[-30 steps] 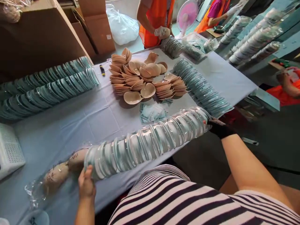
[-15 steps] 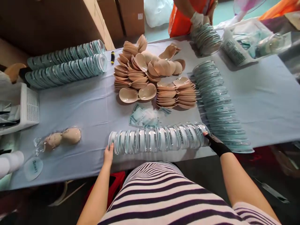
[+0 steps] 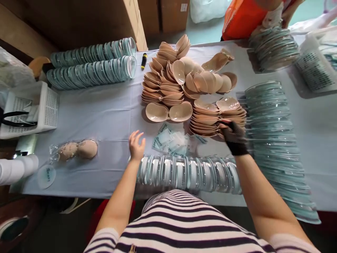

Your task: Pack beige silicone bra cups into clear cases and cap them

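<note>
A row of clear round plastic shells [image 3: 188, 173] lies along the table's near edge, free of both hands. My left hand [image 3: 136, 144] hovers bare above the table with fingers spread, just past the row's left end and beside several small white "Beauty" packets [image 3: 171, 141]. My right hand [image 3: 233, 137], in a black glove, reaches over the row to the near stack of beige cups [image 3: 210, 117]; its fingers touch the stack's right side, and I cannot tell whether it grips anything.
More beige cups [image 3: 181, 75] are piled mid-table. Long rows of clear shells [image 3: 92, 65] lie far left, another fanned row [image 3: 273, 133] at right. A bagged pair of cups [image 3: 75, 149] and a white basket [image 3: 31, 110] sit left. A person in orange [image 3: 244, 15] handles shells opposite.
Both hands have let go of the near row of shells, which now rests at the table edge. My left hand lifted forward and opened; my right moved to the cup stack.
</note>
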